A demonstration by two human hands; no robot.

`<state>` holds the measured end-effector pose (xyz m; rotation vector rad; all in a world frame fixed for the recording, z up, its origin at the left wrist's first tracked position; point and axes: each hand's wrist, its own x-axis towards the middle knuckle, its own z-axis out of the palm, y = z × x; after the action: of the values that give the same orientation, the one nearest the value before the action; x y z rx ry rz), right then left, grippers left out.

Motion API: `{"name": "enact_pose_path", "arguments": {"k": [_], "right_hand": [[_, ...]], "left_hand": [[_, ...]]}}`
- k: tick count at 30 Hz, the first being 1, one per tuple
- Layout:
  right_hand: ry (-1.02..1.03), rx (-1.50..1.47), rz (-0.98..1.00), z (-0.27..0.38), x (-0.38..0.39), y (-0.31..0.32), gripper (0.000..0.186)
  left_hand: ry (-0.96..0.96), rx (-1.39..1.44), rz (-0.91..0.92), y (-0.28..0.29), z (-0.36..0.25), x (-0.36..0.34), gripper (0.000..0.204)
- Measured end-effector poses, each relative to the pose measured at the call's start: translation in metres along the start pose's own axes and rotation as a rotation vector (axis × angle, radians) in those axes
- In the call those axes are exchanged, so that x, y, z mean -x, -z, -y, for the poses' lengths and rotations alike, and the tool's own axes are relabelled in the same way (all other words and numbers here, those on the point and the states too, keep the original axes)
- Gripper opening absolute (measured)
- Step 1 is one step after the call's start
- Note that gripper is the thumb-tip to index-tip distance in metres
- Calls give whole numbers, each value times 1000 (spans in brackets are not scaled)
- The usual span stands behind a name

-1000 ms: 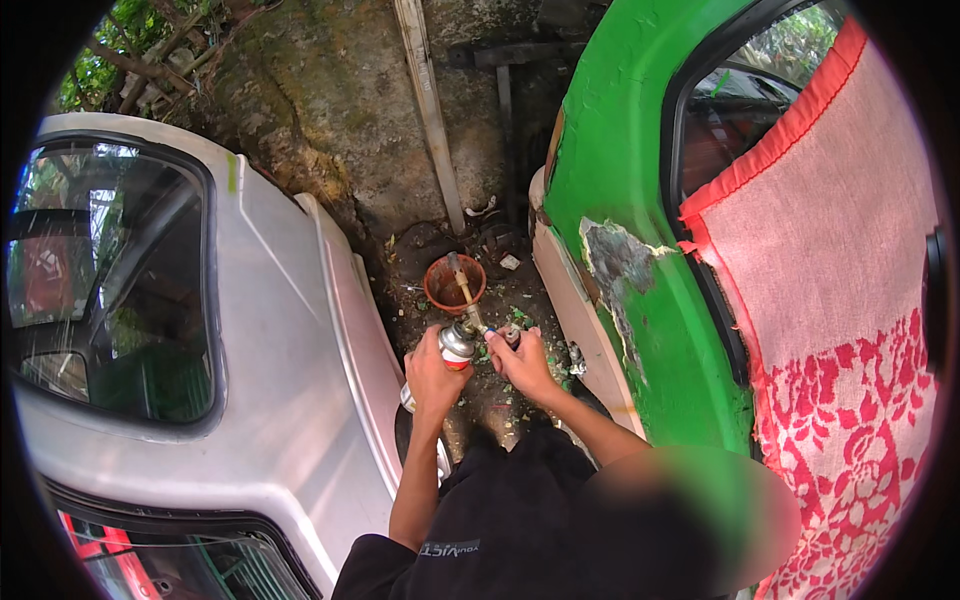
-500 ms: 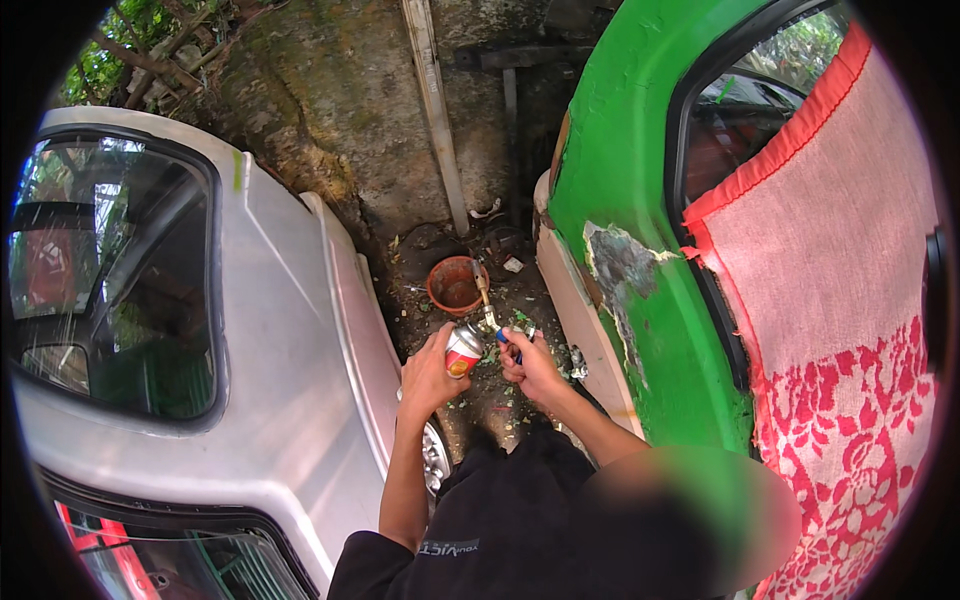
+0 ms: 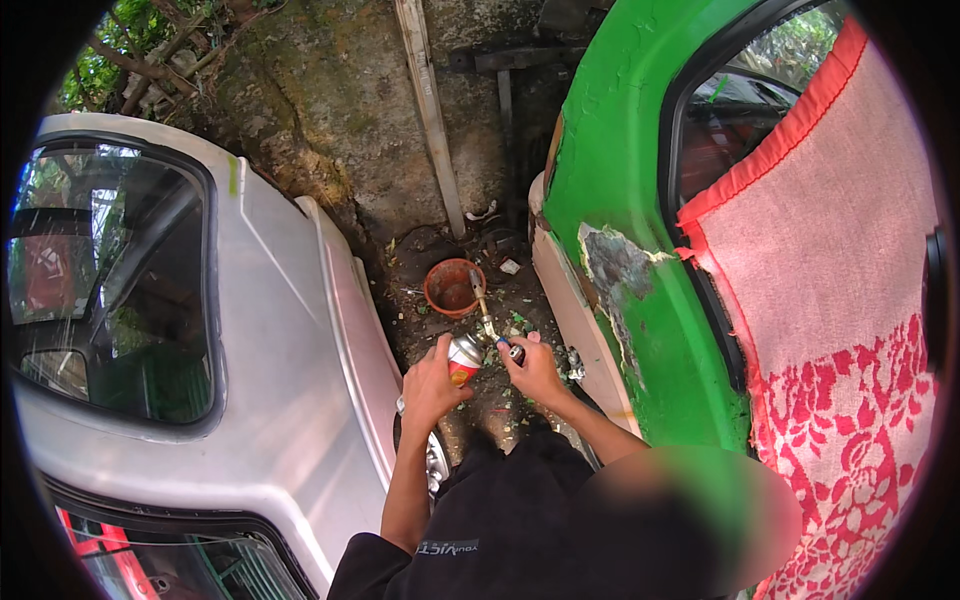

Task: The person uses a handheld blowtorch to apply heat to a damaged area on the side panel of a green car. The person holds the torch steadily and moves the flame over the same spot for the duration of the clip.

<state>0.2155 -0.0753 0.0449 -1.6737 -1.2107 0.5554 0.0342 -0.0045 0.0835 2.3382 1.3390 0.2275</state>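
A red and white gas can (image 3: 464,372) with a silver top is wrapped in the fingers of my left hand (image 3: 430,385). My right hand (image 3: 536,372) grips a torch head (image 3: 483,308) by its lower end, where a bit of blue and a dark knob show. The torch's brass-coloured tube points away from me and ends in a darker nozzle. Its lower end is close to the can's top; whether the two touch, I cannot make out. No flame is visible. Just beyond, partly behind the nozzle, stands a terracotta-coloured pot (image 3: 434,290).
A silver-grey car (image 3: 270,330) stands close on my left. To the right is a green car (image 3: 620,180) with a damaged, peeling patch, and a pink patterned cloth (image 3: 800,250) hangs over its window. A pole (image 3: 430,120) leans against the stained wall (image 3: 350,80). Leaf litter covers the ground.
My right hand has turned slightly, so the dark knob shows more. The torch head sits a little nearer to the can. The whole view has shifted slightly.
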Motion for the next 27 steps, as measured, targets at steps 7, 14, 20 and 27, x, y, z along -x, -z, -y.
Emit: {"name": "enact_pose_path", "arguments": {"k": [7, 14, 20, 27], "right_hand": [[248, 263, 107, -15, 2, 4, 30], [222, 279, 102, -10, 4, 5, 29], [99, 168, 50, 6, 4, 4, 24], [-167, -184, 51, -11, 3, -7, 29]], "left_hand": [[-16, -32, 1, 2, 1, -2, 91], [37, -4, 38, 5, 0, -2, 91], [41, 16, 29, 1, 5, 1, 91], [44, 34, 22, -2, 4, 1, 91]]}}
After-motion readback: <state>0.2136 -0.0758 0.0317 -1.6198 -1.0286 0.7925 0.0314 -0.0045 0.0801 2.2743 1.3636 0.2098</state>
